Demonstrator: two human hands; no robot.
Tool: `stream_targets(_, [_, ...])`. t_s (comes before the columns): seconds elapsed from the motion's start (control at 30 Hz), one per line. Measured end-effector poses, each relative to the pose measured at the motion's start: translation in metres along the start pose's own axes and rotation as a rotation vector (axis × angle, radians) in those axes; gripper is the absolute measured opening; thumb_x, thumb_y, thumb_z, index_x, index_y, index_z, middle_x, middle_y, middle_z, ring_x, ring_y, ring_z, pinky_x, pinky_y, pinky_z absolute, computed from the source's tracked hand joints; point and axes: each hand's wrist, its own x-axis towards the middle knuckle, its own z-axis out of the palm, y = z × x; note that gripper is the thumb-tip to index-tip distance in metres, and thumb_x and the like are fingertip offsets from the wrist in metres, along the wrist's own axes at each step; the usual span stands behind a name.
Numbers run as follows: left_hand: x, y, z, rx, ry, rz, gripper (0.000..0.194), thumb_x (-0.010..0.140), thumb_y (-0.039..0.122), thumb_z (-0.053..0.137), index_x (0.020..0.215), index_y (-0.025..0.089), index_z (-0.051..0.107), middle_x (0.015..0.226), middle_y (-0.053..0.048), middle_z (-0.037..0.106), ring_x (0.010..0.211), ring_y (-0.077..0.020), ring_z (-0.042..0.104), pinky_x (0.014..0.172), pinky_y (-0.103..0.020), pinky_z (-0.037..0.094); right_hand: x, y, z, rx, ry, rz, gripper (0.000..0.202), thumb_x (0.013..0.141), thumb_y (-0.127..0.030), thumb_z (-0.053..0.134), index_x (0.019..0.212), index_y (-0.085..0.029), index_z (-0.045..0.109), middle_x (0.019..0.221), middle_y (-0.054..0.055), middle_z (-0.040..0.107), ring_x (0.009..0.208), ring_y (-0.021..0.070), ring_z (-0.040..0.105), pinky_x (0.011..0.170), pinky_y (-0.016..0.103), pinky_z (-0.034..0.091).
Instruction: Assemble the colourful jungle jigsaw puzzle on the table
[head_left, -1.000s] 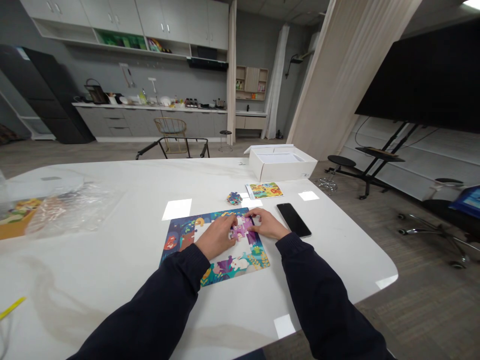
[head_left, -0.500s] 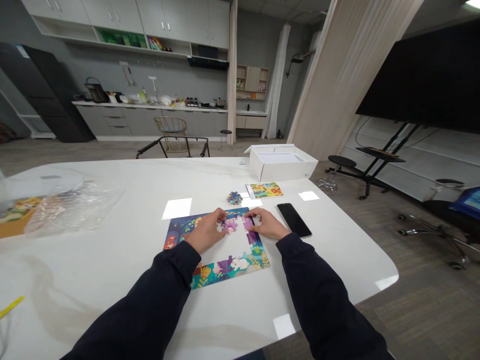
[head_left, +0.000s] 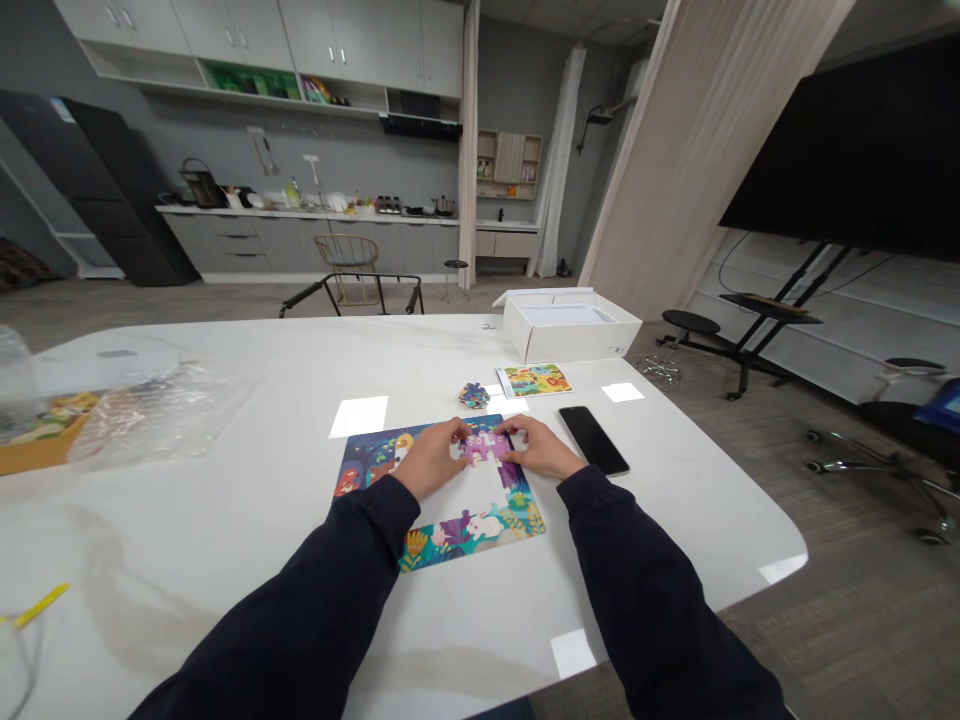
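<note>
A colourful jigsaw puzzle (head_left: 450, 530) lies on the white table, its border joined and a white gap in its middle. Over its upper part, my left hand (head_left: 433, 458) has its fingers curled on a purple puzzle piece (head_left: 475, 450). My right hand (head_left: 541, 448) rests at the upper right of the puzzle, thumb and fingers closed around the purple area there; what they grip is too small to make out. A small pile of loose pieces (head_left: 474, 395) sits just behind the puzzle, beside a yellow picture card (head_left: 535, 380).
A black phone (head_left: 593, 440) lies right of my right hand. Behind the card stands an open white box (head_left: 568, 330). Clear plastic wrapping (head_left: 161, 415) and an orange box (head_left: 45, 452) are on the left. A yellow strip (head_left: 42, 606) lies at the near left.
My left hand has moved slightly right, bringing the purple piece closer to the purple pieces by my right hand. The view has shifted a little.
</note>
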Motion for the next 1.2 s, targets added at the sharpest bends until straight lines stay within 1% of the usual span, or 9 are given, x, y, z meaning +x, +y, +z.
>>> stream_targets(0.2, [0.009, 0.002, 0.011, 0.077, -0.049, 0.070, 0.014, 0.087, 0.020, 0.068, 0.097, 0.021, 0.079, 0.108, -0.008, 0.074, 0.104, -0.0276, 0.067, 0.099, -0.045, 0.052, 0.001, 0.001, 0.000, 0.004, -0.010, -0.007, 0.042, 0.069, -0.015, 0.083, 0.110, -0.021, 0.075, 0.114, 0.007, 0.071, 0.103, 0.0222, 0.063, 0.091, 0.036, 0.049])
stream_targets(0.47, [0.008, 0.011, 0.007, 0.213, -0.131, 0.180, 0.022, 0.095, 0.018, 0.058, 0.102, 0.021, 0.078, 0.117, -0.010, 0.072, 0.111, -0.0291, 0.062, 0.105, -0.049, 0.047, 0.001, 0.001, 0.001, -0.002, 0.002, -0.015, 0.040, 0.069, -0.015, 0.083, 0.108, -0.020, 0.075, 0.113, 0.006, 0.070, 0.101, 0.0217, 0.063, 0.090, 0.035, 0.049])
stream_targets(0.6, [0.008, 0.018, 0.005, 0.297, -0.197, 0.249, 0.027, 0.093, 0.008, 0.051, 0.102, 0.019, 0.073, 0.109, -0.012, 0.072, 0.107, -0.0290, 0.059, 0.102, -0.046, 0.048, 0.001, 0.001, 0.002, 0.006, 0.006, -0.011, 0.041, 0.068, -0.014, 0.083, 0.109, -0.021, 0.075, 0.113, 0.006, 0.071, 0.101, 0.0218, 0.063, 0.091, 0.036, 0.049])
stream_targets(0.67, [0.007, 0.019, 0.007, 0.324, -0.186, 0.267, 0.032, 0.092, 0.004, 0.047, 0.109, 0.017, 0.071, 0.107, -0.014, 0.069, 0.105, -0.0294, 0.057, 0.101, -0.046, 0.047, 0.001, 0.001, 0.002, 0.004, 0.003, -0.014, 0.041, 0.069, -0.014, 0.083, 0.109, -0.020, 0.075, 0.113, 0.006, 0.071, 0.102, 0.0219, 0.063, 0.091, 0.036, 0.049])
stream_targets(0.8, [0.003, 0.016, 0.012, 0.321, -0.149, 0.284, 0.044, 0.090, 0.002, 0.045, 0.124, 0.020, 0.068, 0.122, -0.015, 0.063, 0.111, -0.0298, 0.054, 0.103, -0.048, 0.047, 0.001, 0.001, 0.001, 0.005, 0.001, -0.011, 0.042, 0.069, -0.014, 0.083, 0.109, -0.021, 0.074, 0.114, 0.006, 0.071, 0.102, 0.0218, 0.064, 0.091, 0.035, 0.050])
stream_targets(0.97, [0.003, 0.017, 0.013, 0.312, -0.161, 0.254, 0.041, 0.092, 0.008, 0.049, 0.124, 0.021, 0.070, 0.130, -0.015, 0.061, 0.116, -0.0313, 0.053, 0.106, -0.051, 0.045, 0.000, 0.000, 0.001, 0.006, 0.002, -0.009, 0.041, 0.068, -0.014, 0.082, 0.108, -0.021, 0.074, 0.114, 0.006, 0.071, 0.103, 0.0221, 0.064, 0.090, 0.036, 0.050])
stream_targets(1.07, [0.001, 0.014, 0.000, 0.244, -0.185, 0.215, 0.043, 0.091, 0.017, 0.058, 0.134, 0.022, 0.063, 0.134, -0.013, 0.059, 0.121, -0.0310, 0.053, 0.109, -0.050, 0.045, 0.000, -0.001, 0.000, 0.004, 0.002, -0.004, 0.041, 0.068, -0.013, 0.082, 0.108, -0.021, 0.074, 0.115, 0.006, 0.071, 0.103, 0.0223, 0.064, 0.091, 0.036, 0.050])
stream_targets(1.13, [-0.005, 0.004, -0.020, 0.181, -0.159, 0.200, 0.052, 0.089, 0.022, 0.063, 0.141, 0.024, 0.056, 0.136, -0.012, 0.059, 0.122, -0.0294, 0.054, 0.109, -0.048, 0.047, -0.001, -0.002, 0.000, 0.005, -0.001, -0.003, 0.040, 0.069, -0.013, 0.081, 0.108, -0.021, 0.075, 0.115, 0.006, 0.071, 0.103, 0.0221, 0.064, 0.091, 0.036, 0.049])
stream_targets(1.2, [-0.019, -0.014, -0.046, 0.152, -0.083, 0.193, 0.045, 0.093, 0.027, 0.058, 0.138, 0.024, 0.058, 0.131, -0.010, 0.063, 0.119, -0.0274, 0.057, 0.109, -0.046, 0.047, -0.001, -0.002, -0.001, 0.003, -0.004, -0.003, 0.040, 0.070, -0.013, 0.080, 0.108, -0.022, 0.075, 0.115, 0.006, 0.071, 0.103, 0.0219, 0.064, 0.091, 0.035, 0.049])
